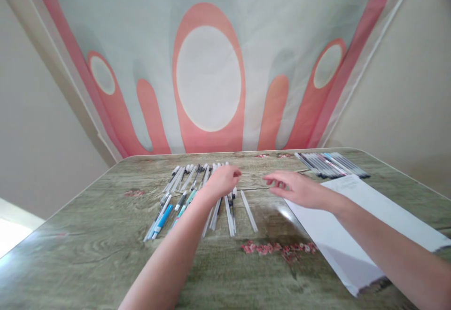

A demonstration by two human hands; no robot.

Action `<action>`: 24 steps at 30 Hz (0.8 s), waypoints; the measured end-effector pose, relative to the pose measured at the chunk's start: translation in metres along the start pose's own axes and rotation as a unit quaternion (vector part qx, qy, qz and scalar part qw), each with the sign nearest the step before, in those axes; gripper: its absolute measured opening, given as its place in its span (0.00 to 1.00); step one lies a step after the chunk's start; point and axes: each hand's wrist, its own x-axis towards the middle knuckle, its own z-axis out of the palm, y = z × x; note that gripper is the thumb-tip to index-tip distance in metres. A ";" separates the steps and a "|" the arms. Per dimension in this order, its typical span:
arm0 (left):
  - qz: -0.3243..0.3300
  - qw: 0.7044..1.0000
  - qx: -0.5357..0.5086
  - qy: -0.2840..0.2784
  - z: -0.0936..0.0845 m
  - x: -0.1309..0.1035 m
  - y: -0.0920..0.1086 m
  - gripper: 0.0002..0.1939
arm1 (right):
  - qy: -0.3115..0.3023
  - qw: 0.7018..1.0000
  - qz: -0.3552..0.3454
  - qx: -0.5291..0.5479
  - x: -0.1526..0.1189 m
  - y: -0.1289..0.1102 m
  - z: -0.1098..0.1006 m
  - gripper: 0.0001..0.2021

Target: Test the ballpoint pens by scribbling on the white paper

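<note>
My left hand (225,181) is over the middle of the table, above the right part of a loose spread of pens (188,176); its fingers curl inward, and what they hold, if anything, is hidden. My right hand (287,185) hovers beside the left edge of a white paper sheet (352,216), fingers apart with nothing between them. Below and right of my left hand lies a single clear pen (249,211). Blue pens (162,221) rest at the left of the spread. A neat row of pens (331,165) lies behind the paper.
The wood-patterned table (88,239) has printed pink flowers (278,249) near its front. Behind it hangs a pale cloth (260,33) with pink and orange shapes. The paper has a ragged front edge beneath my right forearm.
</note>
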 end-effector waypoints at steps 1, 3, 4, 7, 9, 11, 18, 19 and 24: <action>-0.008 1.000 0.013 -0.014 -0.001 -0.002 -0.001 0.14 | -0.018 1.000 -0.025 0.002 -0.002 -0.013 0.009 0.15; -0.033 0.998 0.042 -0.045 -0.002 -0.005 -0.001 0.11 | -0.038 0.998 -0.052 -0.012 -0.005 -0.029 0.031 0.12; -0.049 0.995 0.057 -0.058 -0.002 -0.006 0.000 0.11 | -0.035 0.997 -0.058 -0.026 -0.006 -0.033 0.042 0.12; -0.087 0.989 0.095 -0.068 -0.005 -0.007 -0.002 0.14 | -0.025 0.995 -0.083 -0.043 -0.009 -0.032 0.072 0.11; -0.114 0.986 0.112 -0.051 -0.008 -0.006 -0.007 0.15 | -0.008 0.994 -0.100 -0.044 -0.009 -0.027 0.085 0.10; -0.140 0.982 0.121 -0.029 -0.013 -0.005 -0.014 0.14 | 0.006 0.993 -0.109 -0.043 -0.010 -0.023 0.092 0.10; -0.127 0.984 0.109 -0.062 -0.013 -0.007 -0.019 0.10 | 0.024 0.995 -0.083 -0.048 -0.009 -0.018 0.091 0.08; -0.121 0.984 0.105 -0.076 -0.011 -0.008 -0.017 0.10 | 0.030 0.995 -0.078 -0.048 -0.008 -0.016 0.090 0.07; -0.110 0.981 0.106 -0.118 -0.005 -0.009 -0.004 0.09 | 0.062 0.995 -0.050 -0.053 -0.004 -0.003 0.089 0.07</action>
